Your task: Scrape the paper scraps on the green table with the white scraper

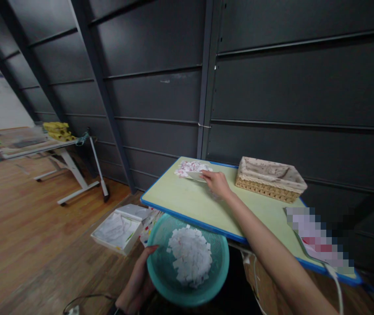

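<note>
At the bottom centre of the frame I see the left hand clasped over the near-left rim of a teal bowl, thumb on the inside and fingers underneath, holding it just below the table edge. A heap of white paper scraps lies in the middle of the bowl. Left of the bowl, on the wooden floor, an open box holds sheets of paper.

Above the bowl, the pale green table with its blue edge runs from centre to lower right. The right arm comes in from the lower right and stretches across it. The right hand lies at the table's far left corner, fingers stretched onto the near edge of a pile of printed slips. I cannot tell whether it has pinched any of them or only touches them.

Right of that hand, well apart, a cloth-lined wicker basket stands at the table's far edge. A dark panelled wall fills the upper frame. At the far left stands a second table with a yellow bundle on it.
</note>
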A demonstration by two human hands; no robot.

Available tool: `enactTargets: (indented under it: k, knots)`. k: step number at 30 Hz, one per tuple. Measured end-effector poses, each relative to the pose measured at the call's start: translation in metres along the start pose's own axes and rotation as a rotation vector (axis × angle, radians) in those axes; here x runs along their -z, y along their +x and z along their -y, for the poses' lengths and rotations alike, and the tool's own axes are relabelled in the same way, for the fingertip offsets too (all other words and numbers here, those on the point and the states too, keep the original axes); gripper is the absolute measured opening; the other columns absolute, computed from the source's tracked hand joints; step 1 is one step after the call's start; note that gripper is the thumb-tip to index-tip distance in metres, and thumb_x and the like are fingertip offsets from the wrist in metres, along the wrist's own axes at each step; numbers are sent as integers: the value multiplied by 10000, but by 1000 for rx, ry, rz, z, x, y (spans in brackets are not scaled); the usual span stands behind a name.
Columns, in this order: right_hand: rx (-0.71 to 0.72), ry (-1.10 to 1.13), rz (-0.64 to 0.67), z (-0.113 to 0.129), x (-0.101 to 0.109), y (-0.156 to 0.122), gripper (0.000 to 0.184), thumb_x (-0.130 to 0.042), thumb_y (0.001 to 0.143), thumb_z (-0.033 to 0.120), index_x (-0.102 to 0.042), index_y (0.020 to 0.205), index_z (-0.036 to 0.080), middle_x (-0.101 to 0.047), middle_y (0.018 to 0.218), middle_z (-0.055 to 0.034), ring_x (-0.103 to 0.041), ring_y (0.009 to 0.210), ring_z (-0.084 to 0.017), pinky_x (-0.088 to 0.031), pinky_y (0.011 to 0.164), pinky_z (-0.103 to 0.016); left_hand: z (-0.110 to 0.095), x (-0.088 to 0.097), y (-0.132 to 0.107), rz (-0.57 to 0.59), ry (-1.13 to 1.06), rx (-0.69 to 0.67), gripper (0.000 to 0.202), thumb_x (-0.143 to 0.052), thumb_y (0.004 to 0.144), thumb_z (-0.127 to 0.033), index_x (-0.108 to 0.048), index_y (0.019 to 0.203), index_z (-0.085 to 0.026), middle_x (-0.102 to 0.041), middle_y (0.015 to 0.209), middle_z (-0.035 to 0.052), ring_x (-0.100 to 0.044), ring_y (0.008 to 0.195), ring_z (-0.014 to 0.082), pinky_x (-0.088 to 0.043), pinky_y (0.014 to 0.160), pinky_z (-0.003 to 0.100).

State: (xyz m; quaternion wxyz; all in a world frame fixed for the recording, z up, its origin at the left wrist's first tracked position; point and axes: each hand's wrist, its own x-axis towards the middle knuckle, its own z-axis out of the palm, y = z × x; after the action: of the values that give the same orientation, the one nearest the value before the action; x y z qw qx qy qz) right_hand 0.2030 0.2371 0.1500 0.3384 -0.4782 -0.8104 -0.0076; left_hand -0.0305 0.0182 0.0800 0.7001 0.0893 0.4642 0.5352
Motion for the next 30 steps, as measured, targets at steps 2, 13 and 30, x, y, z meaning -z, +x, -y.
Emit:
enactTargets:
  k: [2, 13, 30]
  knots:
    - [57, 0, 38, 10, -2, 7, 303, -469, 881, 290, -682, 1083, 219, -711, 1002, -88, -656, 896, -227, -429, 757, -272, -2, 2, 1, -12, 0, -11, 279, -594, 762, -183, -623, 1018, -77, -764, 681, 87, -716, 779, 275, -532, 802, 432]
    - [127, 270, 118, 58, 1, -14, 257, -504, 860, 339, -729, 946, 247, -730, 915, -46, -658, 748, -191, -435, 696, -259, -18, 24, 10, -30, 17, -64, 234, -590, 780, -238, -636, 960, -97, -748, 622, 69, -715, 688, 254, -550, 752, 420]
    - [84, 323, -228, 78, 2, -99, 195, -530, 859, 296, -712, 902, 243, -732, 820, -32, -674, 667, -176, -525, 619, -263, -15, 14, 6, 16, 1, -110, 302, -583, 779, -232, -629, 1043, -93, -763, 706, 80, -709, 818, 271, -544, 785, 423]
